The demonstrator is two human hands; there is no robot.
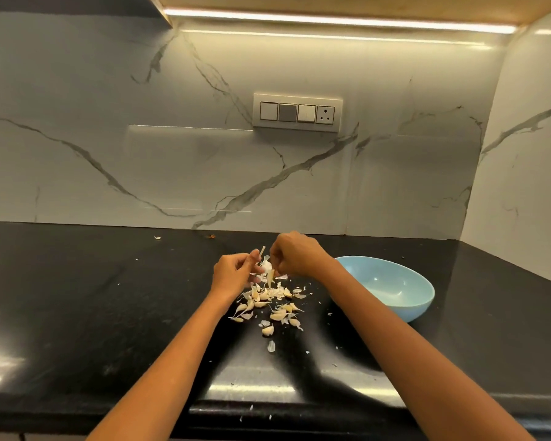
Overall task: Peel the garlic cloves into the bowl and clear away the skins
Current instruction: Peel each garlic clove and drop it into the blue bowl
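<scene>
Both hands meet above the black counter, a little past a heap of garlic cloves (269, 305) and loose skins. My left hand (233, 272) pinches a piece of garlic head (265, 265) with its dry stem sticking up. My right hand (295, 254) grips the same piece from the right, fingers curled on it. One clove hangs down between the hands. A light blue bowl (420, 292) stands to the right of the heap, and nothing shows inside it. A single clove (268, 330) lies nearer to me than the heap.
Skin flakes (271, 346) are scattered over the black counter (109, 313), up to its front edge. A marble backsplash with a switch panel (297, 113) rises behind. The counter turns a corner at the right, beyond the bowl.
</scene>
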